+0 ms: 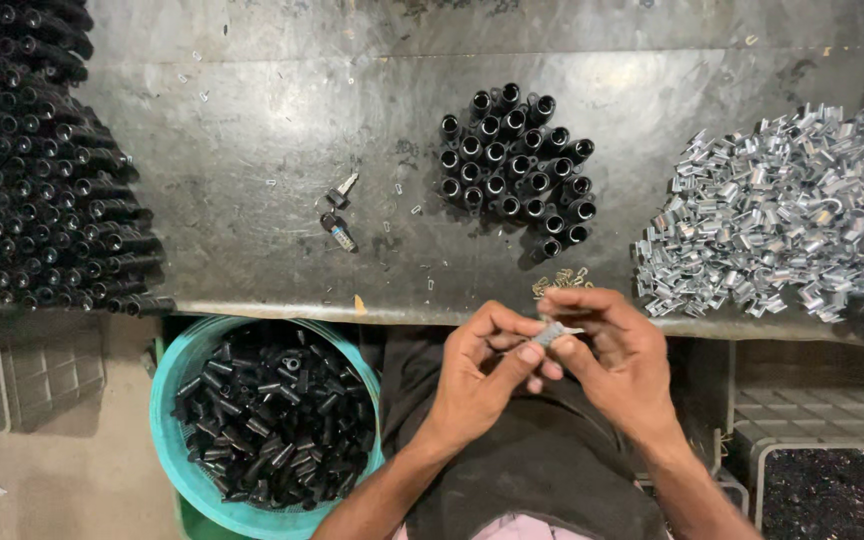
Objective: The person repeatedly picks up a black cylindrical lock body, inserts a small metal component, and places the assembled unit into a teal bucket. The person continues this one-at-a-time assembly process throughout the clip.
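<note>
Grey metal workbench [282, 130], surface scuffed and stained. On it: 1 upright cluster of black tubes [515, 162] at centre, stacked black tubes [37, 160] at left, a heap of shiny metal clips [777, 215] at right, 2 small loose parts [339, 212], possibly fittings, and scattered small brass-coloured pieces [562, 280] near the front edge.

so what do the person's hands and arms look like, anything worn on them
Both are bare: the left hand and right hand have no gloves, and no rings, watch or bands show. The forearms are uncovered as far as the frame shows, with no sleeves reaching them. Nails are short. Below the arms lie dark clothing and a strip of pale pink fabric.
</note>
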